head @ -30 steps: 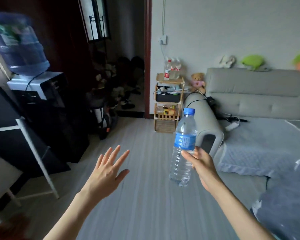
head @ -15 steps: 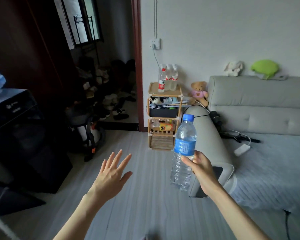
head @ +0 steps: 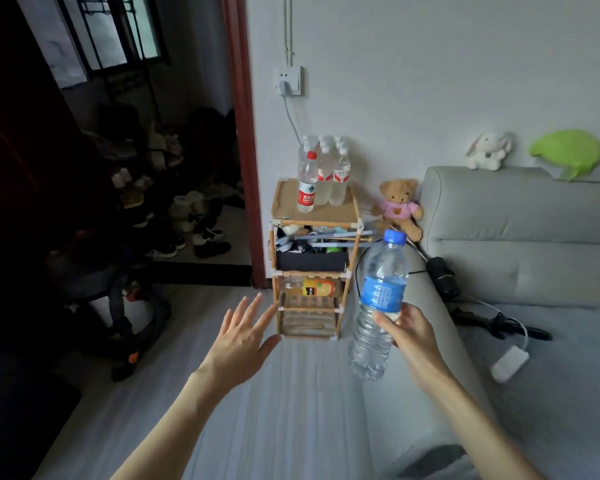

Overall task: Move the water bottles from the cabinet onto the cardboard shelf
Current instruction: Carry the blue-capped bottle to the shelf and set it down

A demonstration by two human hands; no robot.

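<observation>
My right hand grips a clear water bottle with a blue cap and blue label, held upright in the air to the right of the cardboard shelf. Several water bottles stand on the shelf's top board against the wall, one with a red cap and red label in front. My left hand hangs in the air with fingers spread, holding nothing, in front of the shelf's lower left corner.
A grey sofa fills the right side, its armrest right beside the shelf, with a teddy bear, cables and a white charger on it. Left of the shelf is a dark doorway with shoes and a dark stand.
The view has moved closer to the shelf and the water dispenser has left the frame. Both hands keep the same pose, the right still gripping the bottle.
</observation>
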